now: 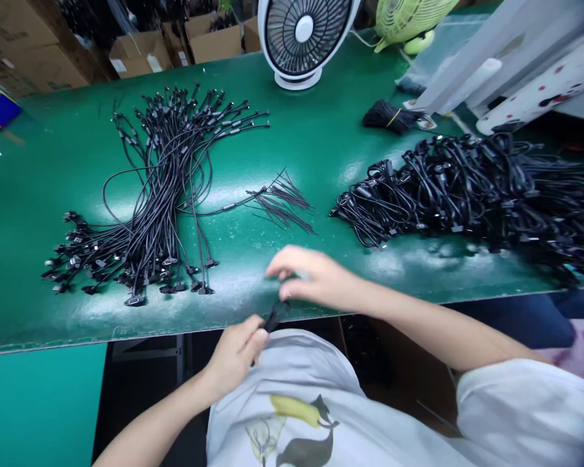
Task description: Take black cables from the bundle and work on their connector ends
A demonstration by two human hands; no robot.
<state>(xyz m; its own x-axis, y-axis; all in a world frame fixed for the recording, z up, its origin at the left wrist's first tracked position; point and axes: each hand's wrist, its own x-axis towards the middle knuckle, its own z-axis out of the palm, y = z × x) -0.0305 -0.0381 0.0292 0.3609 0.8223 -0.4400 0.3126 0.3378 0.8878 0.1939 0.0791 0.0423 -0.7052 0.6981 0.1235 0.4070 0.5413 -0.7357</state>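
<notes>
Black and thin, a short cable runs between the 2 hands at the near edge of the green bench. The left hand pinches its lower end, fingers closed tight on it just above the white shirt. The right hand meets the upper end, its fingers curled narrow over the cable, though motion blur hides exactly how they grip. Held between 2 grips like this, the piece stays taut and off the bench, likely so it can be worked without snagging.

Beyond the right fingers, just past them, lies a small loose bunch of thin black ties, within easy reach. Farther out and to the left of the fingers, a fanned batch of cables lies straight, connectors lined up at both ends, which looks like sorted stock. Off to the right of the fingers sits a tangled heap of cables, apparently unsorted. A white fan stands at the far side.
</notes>
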